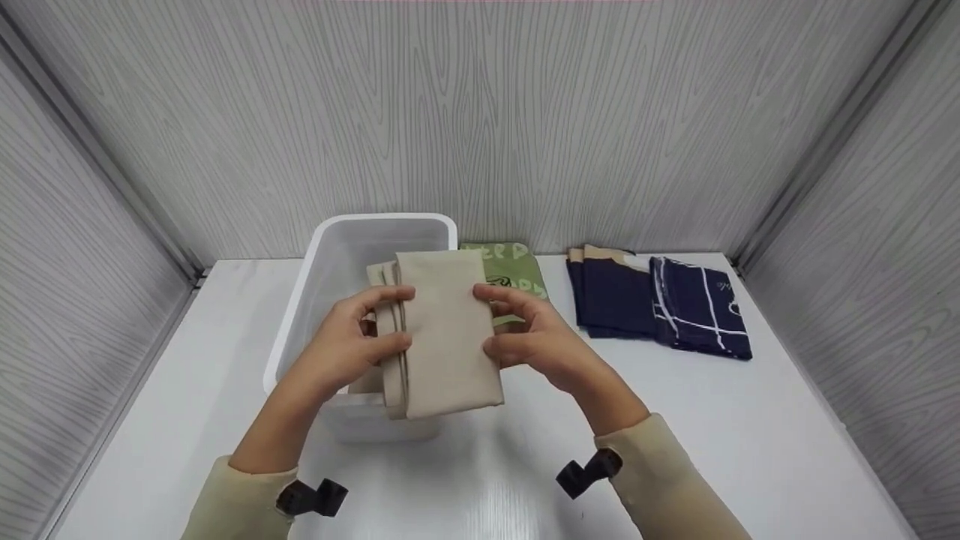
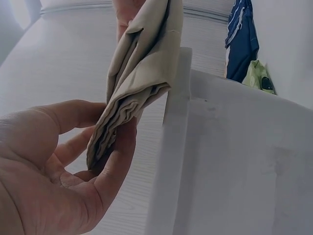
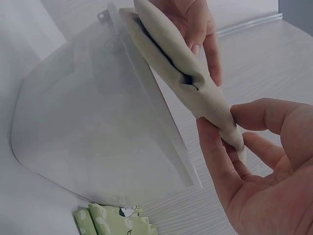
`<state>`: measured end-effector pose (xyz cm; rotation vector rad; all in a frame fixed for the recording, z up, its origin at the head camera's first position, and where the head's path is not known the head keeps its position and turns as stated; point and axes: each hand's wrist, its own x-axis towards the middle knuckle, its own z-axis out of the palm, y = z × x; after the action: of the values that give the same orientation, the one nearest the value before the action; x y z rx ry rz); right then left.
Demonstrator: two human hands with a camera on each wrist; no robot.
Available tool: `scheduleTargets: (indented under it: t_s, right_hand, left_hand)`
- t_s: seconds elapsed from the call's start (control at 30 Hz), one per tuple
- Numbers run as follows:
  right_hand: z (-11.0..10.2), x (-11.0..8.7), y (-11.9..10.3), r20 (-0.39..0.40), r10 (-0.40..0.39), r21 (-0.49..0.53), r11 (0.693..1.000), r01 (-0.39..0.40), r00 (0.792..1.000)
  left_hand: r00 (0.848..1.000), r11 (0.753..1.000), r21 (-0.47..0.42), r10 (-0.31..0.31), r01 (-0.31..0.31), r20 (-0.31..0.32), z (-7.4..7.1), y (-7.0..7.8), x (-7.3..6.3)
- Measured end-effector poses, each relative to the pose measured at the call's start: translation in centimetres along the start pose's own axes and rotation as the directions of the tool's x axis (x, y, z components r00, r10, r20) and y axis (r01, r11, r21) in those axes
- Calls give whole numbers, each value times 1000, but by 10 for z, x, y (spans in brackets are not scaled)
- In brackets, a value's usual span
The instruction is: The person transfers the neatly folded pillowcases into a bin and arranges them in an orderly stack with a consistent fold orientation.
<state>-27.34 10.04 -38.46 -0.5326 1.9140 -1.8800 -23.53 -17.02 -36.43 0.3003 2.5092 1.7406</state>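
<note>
Grey wood-grained walls [image 1: 480, 112] enclosed the glossy white bench [image 1: 757, 427] on three sides, dark strips [image 1: 838, 127] lining the corners.

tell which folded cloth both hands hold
The plain beige cloth, pinched by left hand and right hand; the green cloth, tan-banded navy cloth and white-lined navy cloth lie on the table.
</note>
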Motion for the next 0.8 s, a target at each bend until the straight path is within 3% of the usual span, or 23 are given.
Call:
scheduleTargets:
  t_s: [0.53,0.8]
  right_hand:
    - [12,14,-3,5,-2,3,1000,2,1000]
    - [16,17,-6,-12,12,6,1000,-12,1000]
  left_hand:
    - [999,999,-43,-27,29,32,-16,-4,3]
    - [999,1000,-10,-29,30,31,-20,-4,5]
